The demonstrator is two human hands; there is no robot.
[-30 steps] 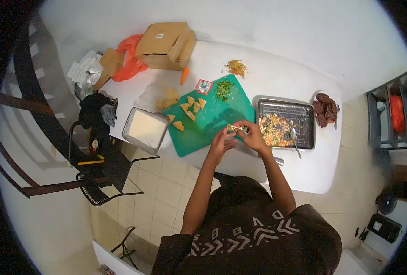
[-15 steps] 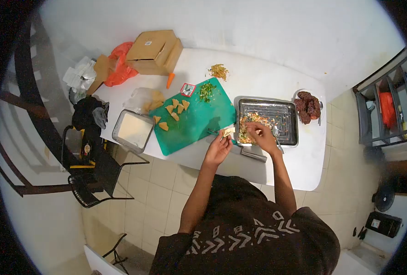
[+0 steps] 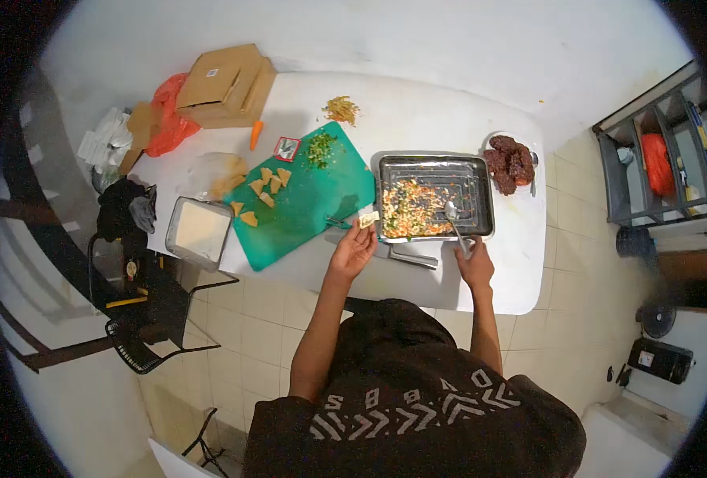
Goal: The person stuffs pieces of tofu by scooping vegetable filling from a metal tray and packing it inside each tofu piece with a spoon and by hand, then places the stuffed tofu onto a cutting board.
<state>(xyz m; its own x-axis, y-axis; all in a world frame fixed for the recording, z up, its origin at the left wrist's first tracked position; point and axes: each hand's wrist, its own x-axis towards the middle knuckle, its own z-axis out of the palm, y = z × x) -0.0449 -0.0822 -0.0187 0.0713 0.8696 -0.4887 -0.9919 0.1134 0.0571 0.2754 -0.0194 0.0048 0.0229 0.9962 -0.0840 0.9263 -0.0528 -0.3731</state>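
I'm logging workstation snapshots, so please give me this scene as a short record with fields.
Left hand: holds a small pale piece near the tray's left side
Right hand: grips the handle of a spoon
Spoon bowl: inside the metal tray
Tray contents: chopped mix, mostly in the left part
Green board: triangular pieces toward the left, chopped greens near the far corner
Right of tray: dark reddish-brown pieces
Far left: cardboard box, carrot

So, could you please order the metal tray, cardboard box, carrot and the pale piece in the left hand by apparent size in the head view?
1. Metal tray
2. Cardboard box
3. Carrot and pale piece in the left hand: too alike to rank.
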